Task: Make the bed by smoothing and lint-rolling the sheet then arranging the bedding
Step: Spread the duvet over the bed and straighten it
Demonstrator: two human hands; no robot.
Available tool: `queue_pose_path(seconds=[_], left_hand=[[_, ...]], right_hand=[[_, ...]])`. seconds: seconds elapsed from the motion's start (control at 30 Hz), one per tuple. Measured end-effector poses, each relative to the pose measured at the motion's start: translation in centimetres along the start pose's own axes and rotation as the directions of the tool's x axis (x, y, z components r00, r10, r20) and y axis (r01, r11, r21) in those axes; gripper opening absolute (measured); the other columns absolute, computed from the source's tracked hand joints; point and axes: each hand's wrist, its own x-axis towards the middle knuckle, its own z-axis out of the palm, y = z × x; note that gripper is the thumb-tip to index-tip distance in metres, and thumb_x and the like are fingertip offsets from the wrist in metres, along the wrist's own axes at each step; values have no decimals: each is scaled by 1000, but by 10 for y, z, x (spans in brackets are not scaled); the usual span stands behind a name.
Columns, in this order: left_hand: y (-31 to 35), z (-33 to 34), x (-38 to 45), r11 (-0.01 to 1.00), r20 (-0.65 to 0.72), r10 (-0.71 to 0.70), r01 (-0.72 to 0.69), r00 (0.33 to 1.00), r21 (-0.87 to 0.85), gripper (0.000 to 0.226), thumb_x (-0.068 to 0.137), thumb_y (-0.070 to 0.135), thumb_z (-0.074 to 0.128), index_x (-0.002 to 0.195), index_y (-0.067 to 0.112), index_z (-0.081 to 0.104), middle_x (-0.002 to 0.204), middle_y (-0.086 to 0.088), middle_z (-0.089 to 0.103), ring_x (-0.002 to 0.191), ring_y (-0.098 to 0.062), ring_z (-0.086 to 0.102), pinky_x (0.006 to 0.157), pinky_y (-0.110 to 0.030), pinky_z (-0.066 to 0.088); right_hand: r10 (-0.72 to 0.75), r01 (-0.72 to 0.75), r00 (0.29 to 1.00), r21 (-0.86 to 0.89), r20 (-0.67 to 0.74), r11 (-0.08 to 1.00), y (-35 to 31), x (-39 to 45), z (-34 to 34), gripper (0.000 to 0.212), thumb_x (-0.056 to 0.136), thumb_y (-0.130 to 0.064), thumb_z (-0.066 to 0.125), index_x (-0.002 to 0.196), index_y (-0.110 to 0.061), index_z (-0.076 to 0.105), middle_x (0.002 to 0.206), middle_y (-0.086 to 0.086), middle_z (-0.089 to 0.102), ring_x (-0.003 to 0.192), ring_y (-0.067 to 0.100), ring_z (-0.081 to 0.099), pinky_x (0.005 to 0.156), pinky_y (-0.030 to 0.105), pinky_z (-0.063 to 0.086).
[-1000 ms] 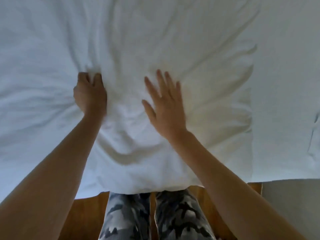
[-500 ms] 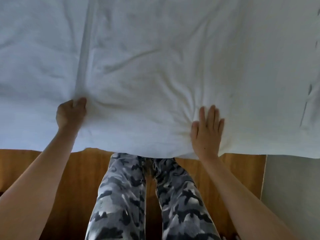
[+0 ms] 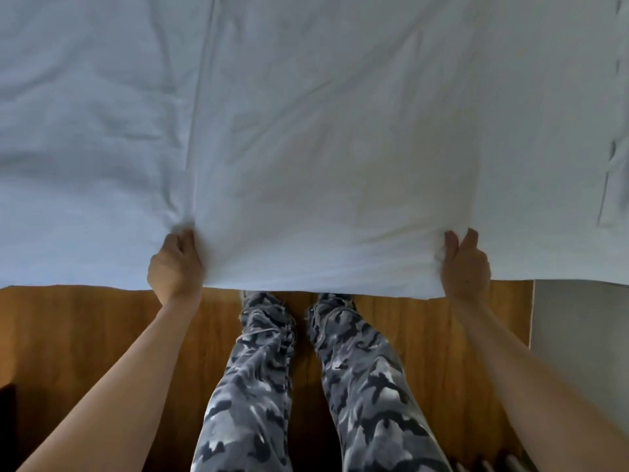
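A white pillow lies flat on the white bed sheet, its near edge hanging slightly over the bed's front edge. My left hand grips the pillow's near left corner, fingers curled into bunched fabric. At the near right corner my right hand pinches the fabric between thumb and fingers. The pillow's surface between the hands is stretched mostly smooth, with faint creases.
More white bedding with a seam and openings lies at the right. My legs in camouflage trousers stand against the bed on a wooden floor. A pale grey panel stands at the right.
Both hands slid toward me and apart across the pillow to its near corners. The right hand went from flat on the fabric to gripping it. The wrinkles have flattened.
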Motion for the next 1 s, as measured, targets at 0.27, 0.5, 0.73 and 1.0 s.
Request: queue_pose_path(seconds=[0.27, 0.5, 0.73, 1.0], left_hand=[[-26, -51, -55, 981, 351, -1, -68, 936, 183, 40, 98, 29, 49, 131, 8, 44, 120, -19, 61, 112, -38, 56, 87, -48, 50], [-20, -166, -129, 997, 415, 45, -68, 909, 41, 39, 100, 36, 46, 128, 10, 52, 126, -10, 62, 116, -30, 56, 93, -44, 49], [-16, -257, -182, 974, 323, -3, 77, 946, -215, 29, 100, 31, 47, 120, 12, 58, 119, -5, 65, 90, -18, 60, 83, -37, 55], [-87, -302, -216, 851, 166, -97, 168, 981, -497, 29, 101, 29, 49, 120, 11, 61, 118, -6, 65, 98, -17, 60, 86, -33, 51]], right_hand=[[33, 29, 971, -253, 238, 967, -9, -54, -40, 68, 97, -20, 48, 153, -9, 11, 142, 26, 39, 125, 37, 45, 101, 42, 41], [-248, 239, 884, 72, 396, 968, -65, -100, -145, 54, 98, -18, 50, 148, -11, 30, 149, 14, 37, 135, 29, 40, 107, 37, 36], [-391, 281, 821, 301, 416, 911, -110, -160, -224, 44, 98, -26, 52, 139, -13, 44, 142, 9, 47, 126, 25, 49, 103, 36, 40], [-513, 362, 729, 380, 453, 851, -163, -222, -253, 37, 96, -24, 57, 132, -14, 52, 132, 5, 58, 117, 19, 55, 94, 27, 42]])
